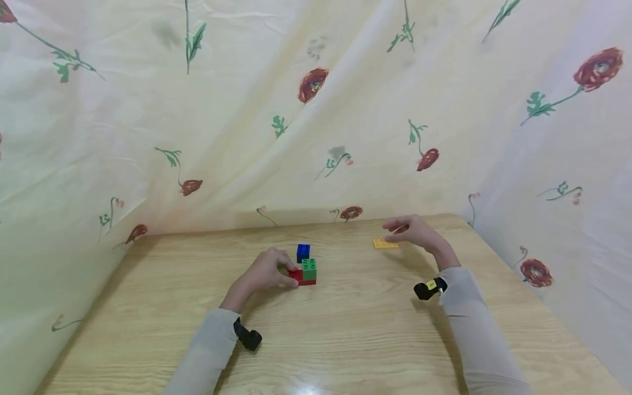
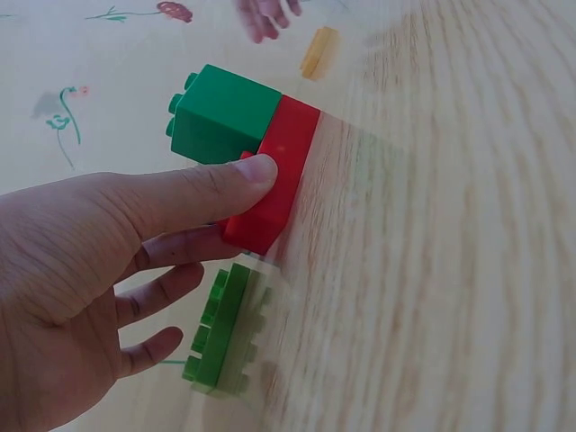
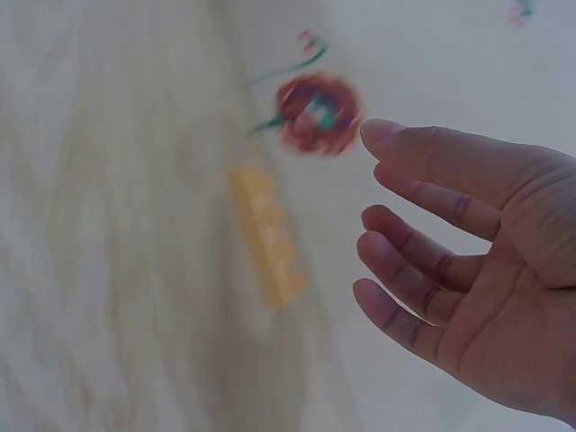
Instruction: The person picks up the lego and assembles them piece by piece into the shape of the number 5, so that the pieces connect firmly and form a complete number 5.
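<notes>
My left hand (image 1: 266, 270) pinches a flat red brick (image 1: 309, 282) between thumb and finger at its left end. On the red brick's right part sits a taller green brick (image 1: 309, 269), studs up. A blue brick (image 1: 303, 252) stands just behind them; whether it touches them I cannot tell. In the left wrist view, a flat light-green brick (image 2: 220, 328) lies beyond my lower fingers; the hand hides it in the head view. My right hand (image 1: 417, 231) hovers by a flat yellow brick (image 1: 382, 243), fingers loosely bent, holding nothing. The right wrist view shows a gap between fingertips and yellow brick (image 3: 268, 236).
The bricks lie on a wood-grain table (image 1: 340, 340). A flowered cloth (image 1: 237, 120) hangs along its back edge and both sides. Each wrist carries a small black camera, the left one (image 1: 249, 337) and the right one (image 1: 427, 289), close to the table.
</notes>
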The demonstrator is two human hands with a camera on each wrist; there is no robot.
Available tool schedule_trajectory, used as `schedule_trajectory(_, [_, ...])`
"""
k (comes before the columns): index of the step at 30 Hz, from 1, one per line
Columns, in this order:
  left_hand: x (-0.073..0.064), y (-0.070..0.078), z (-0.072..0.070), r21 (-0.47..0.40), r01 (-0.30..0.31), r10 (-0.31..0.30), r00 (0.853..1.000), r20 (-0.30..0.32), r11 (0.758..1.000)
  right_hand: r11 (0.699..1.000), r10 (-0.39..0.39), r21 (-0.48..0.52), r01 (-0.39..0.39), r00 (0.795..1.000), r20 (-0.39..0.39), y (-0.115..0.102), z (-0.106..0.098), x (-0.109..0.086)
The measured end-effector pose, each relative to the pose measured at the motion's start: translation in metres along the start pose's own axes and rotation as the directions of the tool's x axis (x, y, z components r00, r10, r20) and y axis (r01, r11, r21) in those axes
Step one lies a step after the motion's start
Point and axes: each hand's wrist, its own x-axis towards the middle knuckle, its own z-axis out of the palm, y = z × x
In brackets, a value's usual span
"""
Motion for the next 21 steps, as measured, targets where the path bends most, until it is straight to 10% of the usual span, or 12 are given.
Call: schedule_trajectory(21, [-0.002,0.000,0.000,-0.022,0.012,-0.012,1.000,0.001,1.000,0.985,0.120,-0.137,-0.107,0.988,0.093,0.026,0.006,0.019])
